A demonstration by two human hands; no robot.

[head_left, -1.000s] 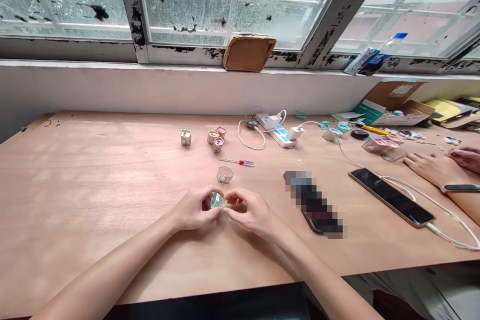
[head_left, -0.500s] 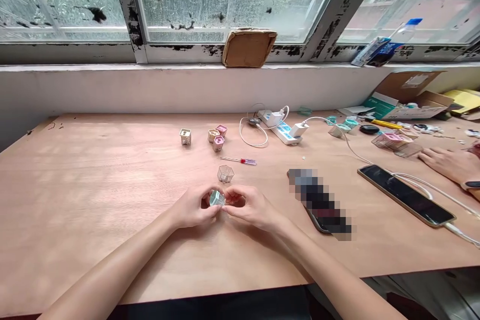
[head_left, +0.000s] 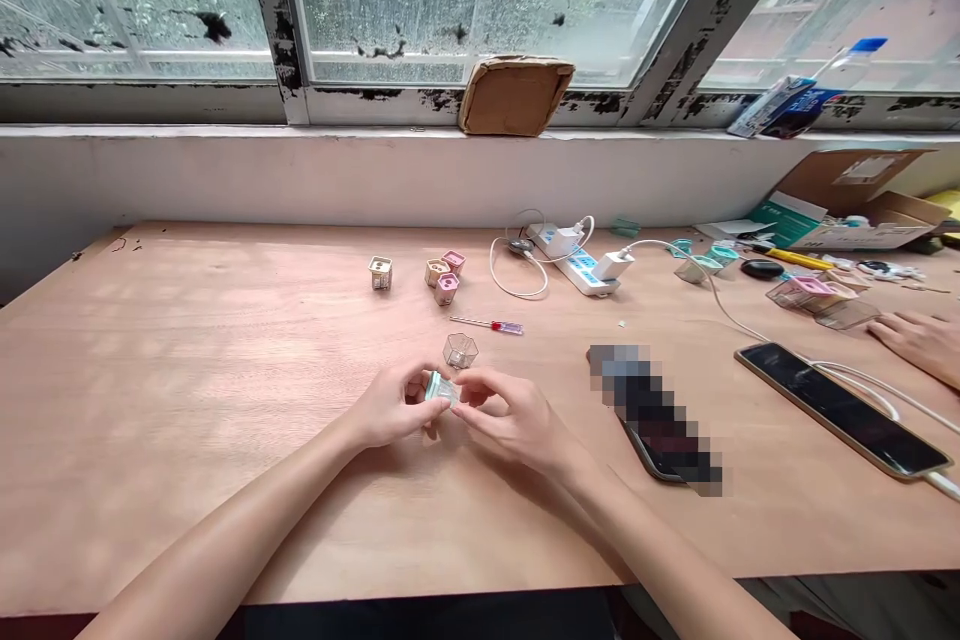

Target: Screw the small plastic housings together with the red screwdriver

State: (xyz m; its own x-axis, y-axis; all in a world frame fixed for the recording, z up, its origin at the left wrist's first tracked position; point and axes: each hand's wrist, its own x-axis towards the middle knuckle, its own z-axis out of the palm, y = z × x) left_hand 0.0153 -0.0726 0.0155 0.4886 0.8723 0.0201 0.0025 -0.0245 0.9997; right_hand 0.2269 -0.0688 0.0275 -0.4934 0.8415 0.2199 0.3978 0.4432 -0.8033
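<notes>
Pale-green clear plastic piece (head_left: pixel 441 388): pinched between the two hands, toward the near edge of the bench and just below a clear cup; the fingers hide part of it, so its exact shape is uncertain.
Window: a wide steel-framed window (head_left: pixel 480 10) with flaking black paint runs behind the bench, and a folded cardboard pad (head_left: pixel 516 96) and a plastic bottle (head_left: pixel 847 70) sit on its ledge.
Bench: a long plywood bench (head_left: pixel 187 420) carries everything below.
Far right: an opened cardboard box (head_left: pixel 862 205) lies by the wall, and another person's hand (head_left: pixel 919 342) rests just beside a clear tray-like piece with pink parts (head_left: pixel 814 300).
Middle: a white power strip (head_left: pixel 589 272) stands well apart from the hands, with a phone (head_left: pixel 840 410) nearer the front right.
Loose pieces: a cream cube (head_left: pixel 381 272) stands alone, and a tan piece (head_left: pixel 436 272) and two pink-topped pieces (head_left: pixel 446 288) stand together, possibly already fitted.
Nearest items: a clear hexagonal cup (head_left: pixel 460 351) sits apart from the hands, unfilled, with a red-handled screwdriver (head_left: pixel 487 325) lying untouched just beyond it.
Grip: the left hand (head_left: pixel 394 407) and right hand (head_left: pixel 510 415) both close narrowly on the piece, their fingertips meeting at it.
</notes>
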